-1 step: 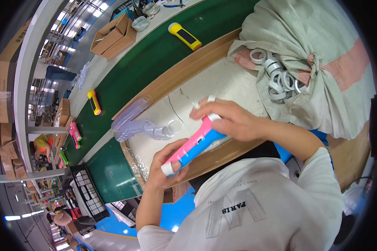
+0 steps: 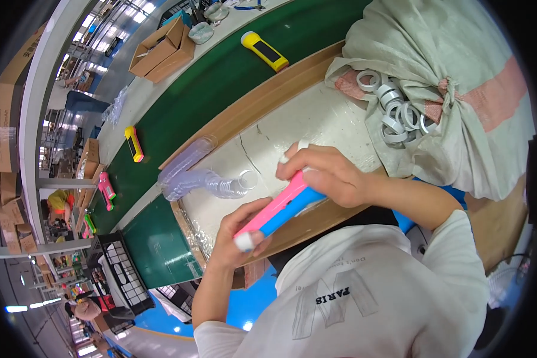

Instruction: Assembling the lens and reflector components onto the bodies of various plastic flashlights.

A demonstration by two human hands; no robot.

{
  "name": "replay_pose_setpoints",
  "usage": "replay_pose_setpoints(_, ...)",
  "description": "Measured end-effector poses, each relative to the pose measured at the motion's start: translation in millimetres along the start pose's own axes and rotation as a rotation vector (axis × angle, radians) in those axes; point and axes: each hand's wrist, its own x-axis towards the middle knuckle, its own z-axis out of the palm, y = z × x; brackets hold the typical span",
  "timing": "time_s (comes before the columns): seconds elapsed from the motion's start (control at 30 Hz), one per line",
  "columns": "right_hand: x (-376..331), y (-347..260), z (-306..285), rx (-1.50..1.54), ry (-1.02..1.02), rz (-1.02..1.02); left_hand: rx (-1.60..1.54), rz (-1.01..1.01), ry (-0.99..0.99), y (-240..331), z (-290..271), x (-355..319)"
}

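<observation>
The pink-and-blue flashlight (image 2: 280, 209) lay diagonally between both hands, left hand (image 2: 238, 235) fingers clasping its near end, right hand (image 2: 325, 176) fingers closed over its far end.

Beyond the hands a green conveyor belt (image 2: 221, 77) runs diagonally, edged by a pale worktop (image 2: 143, 95) bearing an open cardboard box (image 2: 164, 51). Far to their left, stacked cartons (image 2: 6, 179) line the wall under bright ceiling strip lights (image 2: 95, 21). Below the left hand stands a black wire rack (image 2: 122, 271) on blue floor (image 2: 244, 310).
</observation>
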Motion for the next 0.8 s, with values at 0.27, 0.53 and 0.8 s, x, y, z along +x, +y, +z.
replay_pose_setpoints(0.27,3.9,14.9,-11.6,0.577,0.211,0.911,0.249,0.087,-0.041,9.6,5.0,10.6)
replay_pose_setpoints(0.53,-13.6,55.2,-21.2,0.492,0.376,0.836,0.251,-0.007,-0.123,16.8,26.9,25.3)
replay_pose_setpoints(0.8,-16.8,9.5,-22.0,0.539,0.187,0.596,-0.942,-0.687,0.186,13.3,48.8,-9.1)
